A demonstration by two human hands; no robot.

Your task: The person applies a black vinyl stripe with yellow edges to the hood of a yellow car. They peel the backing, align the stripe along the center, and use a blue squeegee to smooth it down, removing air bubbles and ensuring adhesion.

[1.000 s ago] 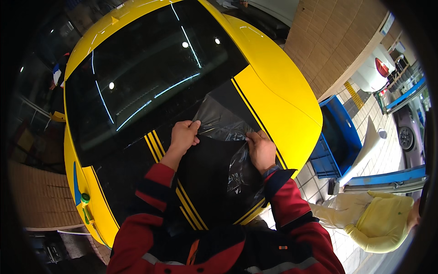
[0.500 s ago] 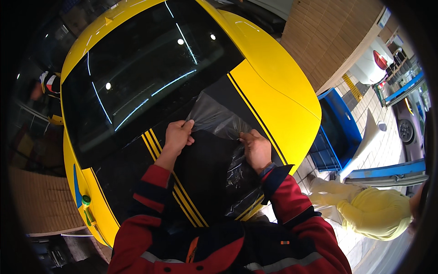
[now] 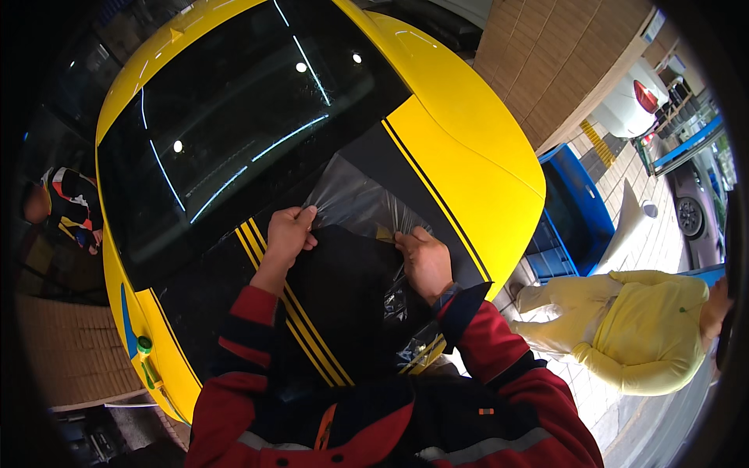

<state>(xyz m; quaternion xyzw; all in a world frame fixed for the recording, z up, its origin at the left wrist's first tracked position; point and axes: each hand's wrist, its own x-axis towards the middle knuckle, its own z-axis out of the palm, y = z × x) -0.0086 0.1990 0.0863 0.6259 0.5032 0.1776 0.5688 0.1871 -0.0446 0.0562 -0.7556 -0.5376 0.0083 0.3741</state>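
Note:
Over the black panel (image 3: 320, 312) of a yellow car, I hold a sheet of clear plastic film (image 3: 347, 191) stretched between both hands. My left hand (image 3: 291, 234) pinches the film's near edge between thumb and fingers, close to the yellow stripes (image 3: 275, 273). My right hand (image 3: 424, 261) is closed on the same edge further right, where the film bunches into creases. The film's far part lies toward the car's dark window (image 3: 242, 132). More crumpled film (image 3: 396, 300) hangs below my right hand, over the black surface.
A green-handled tool (image 3: 146, 355) lies on the car's left edge. At the right stands a blue bin (image 3: 573, 210) beside a large cardboard-brown block (image 3: 558, 62). A person in yellow (image 3: 644, 331) stands at the right; another in a dark jacket (image 3: 70, 203) is at the left.
Both hands and the film have shifted slightly left in view, my right hand a little lower. The person at the left has come further into view; the yellow-clothed person has moved and straightened.

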